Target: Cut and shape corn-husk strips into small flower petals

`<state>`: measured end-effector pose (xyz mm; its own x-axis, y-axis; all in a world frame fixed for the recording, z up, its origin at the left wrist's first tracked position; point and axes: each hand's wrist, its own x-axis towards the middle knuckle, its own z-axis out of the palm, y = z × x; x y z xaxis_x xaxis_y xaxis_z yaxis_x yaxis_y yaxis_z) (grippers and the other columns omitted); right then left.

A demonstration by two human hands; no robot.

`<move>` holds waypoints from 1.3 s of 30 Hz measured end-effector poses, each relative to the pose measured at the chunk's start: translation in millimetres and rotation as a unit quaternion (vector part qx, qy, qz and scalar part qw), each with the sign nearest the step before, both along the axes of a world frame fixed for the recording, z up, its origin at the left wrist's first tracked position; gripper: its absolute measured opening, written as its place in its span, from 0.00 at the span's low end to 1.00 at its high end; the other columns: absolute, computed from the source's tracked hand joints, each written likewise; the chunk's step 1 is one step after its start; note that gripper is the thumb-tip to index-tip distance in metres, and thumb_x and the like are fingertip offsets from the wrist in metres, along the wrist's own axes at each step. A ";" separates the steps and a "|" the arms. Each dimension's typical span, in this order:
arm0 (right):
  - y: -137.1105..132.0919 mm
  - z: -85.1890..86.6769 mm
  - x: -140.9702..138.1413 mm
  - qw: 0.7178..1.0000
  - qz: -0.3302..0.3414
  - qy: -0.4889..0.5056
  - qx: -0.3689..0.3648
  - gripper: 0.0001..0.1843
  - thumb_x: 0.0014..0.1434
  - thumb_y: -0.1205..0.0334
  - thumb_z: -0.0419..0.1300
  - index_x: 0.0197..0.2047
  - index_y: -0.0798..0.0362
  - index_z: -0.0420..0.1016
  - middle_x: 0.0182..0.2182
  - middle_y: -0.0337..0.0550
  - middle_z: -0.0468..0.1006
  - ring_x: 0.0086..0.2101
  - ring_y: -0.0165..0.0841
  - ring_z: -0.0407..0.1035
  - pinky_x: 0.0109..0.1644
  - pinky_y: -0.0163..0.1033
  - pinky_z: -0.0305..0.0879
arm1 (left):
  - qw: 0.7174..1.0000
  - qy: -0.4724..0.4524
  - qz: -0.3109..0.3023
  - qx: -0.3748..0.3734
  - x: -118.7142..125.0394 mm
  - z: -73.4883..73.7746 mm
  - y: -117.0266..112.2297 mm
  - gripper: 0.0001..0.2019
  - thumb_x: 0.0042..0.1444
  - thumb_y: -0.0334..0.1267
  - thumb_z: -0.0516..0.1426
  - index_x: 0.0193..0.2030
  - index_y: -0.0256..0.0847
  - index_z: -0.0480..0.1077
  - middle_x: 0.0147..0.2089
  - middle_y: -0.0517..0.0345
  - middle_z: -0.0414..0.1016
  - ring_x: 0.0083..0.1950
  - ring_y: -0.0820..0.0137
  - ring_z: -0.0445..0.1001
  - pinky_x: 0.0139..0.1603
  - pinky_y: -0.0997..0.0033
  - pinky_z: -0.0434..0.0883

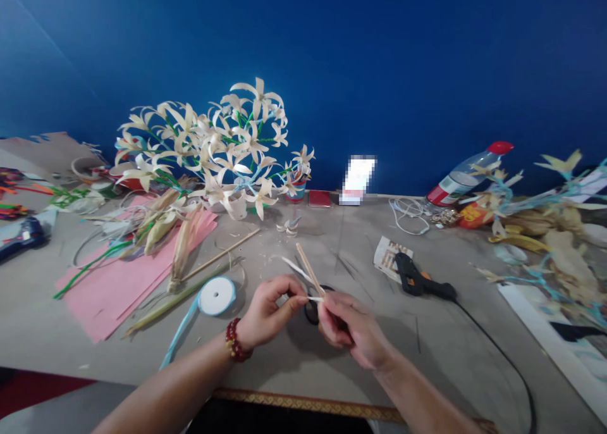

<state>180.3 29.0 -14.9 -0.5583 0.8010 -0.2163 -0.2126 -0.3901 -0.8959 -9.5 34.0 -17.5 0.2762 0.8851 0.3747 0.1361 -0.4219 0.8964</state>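
Observation:
In the middle of the head view, my left hand (272,310), with a red bead bracelet (237,339) at the wrist, pinches the end of a narrow pale strip. That strip (315,299) runs across to my right hand (353,326). My right fingers are closed on a slim tan stick-like piece (310,266), which points up and away from me. A curved white strip (293,266) lies alongside it; whether my fingers hold it I cannot tell. Partly hidden beneath my hands are black scissor handles (311,312) on the table.
A light-blue ribbon spool (217,296) lies left of my hands, near pink paper (118,282) and dried husks (184,247). White husk flowers (227,149) stand behind. At right are a black glue gun (422,281) with its cord, a bottle (465,174) and more flower stems (550,279).

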 end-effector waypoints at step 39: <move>0.0 -2.5 1.8 0.995 0.068 -0.043 0.066 0.29 0.63 0.37 0.50 0.23 0.52 0.61 0.16 0.30 0.55 0.17 0.24 0.45 0.20 0.32 0.39 | 0.999 0.035 0.004 0.027 -2.2 4.7 -1.6 0.09 0.62 0.37 0.57 0.31 0.37 0.70 0.25 0.59 0.74 0.28 0.74 0.71 0.34 0.76 0.68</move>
<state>182.1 28.9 -17.4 -0.6481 0.7432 -0.1662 -0.0861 -0.2884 -0.9536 -11.7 32.3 -12.8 0.2971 0.8661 0.4021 0.2004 -0.4683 0.8605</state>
